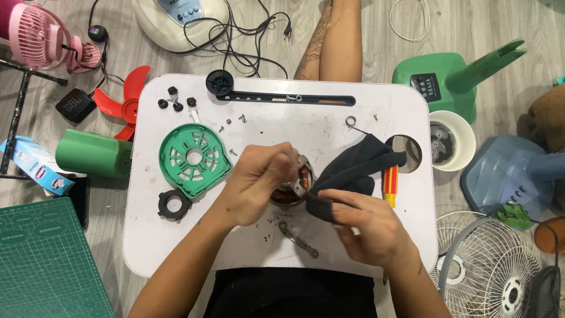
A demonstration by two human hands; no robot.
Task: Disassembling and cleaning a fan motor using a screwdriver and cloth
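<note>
my left hand grips the fan motor at the middle of the white tray. my right hand pinches a dark cloth against the motor's side. a green cover lies just left of it.

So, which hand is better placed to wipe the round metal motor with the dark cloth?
The right hand: it pinches the dark cloth against the round metal motor, which the left hand grips.

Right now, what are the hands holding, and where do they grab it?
The left hand grips the round metal fan motor from above. The right hand pinches the dark cloth at its lower end, against the motor.
</note>
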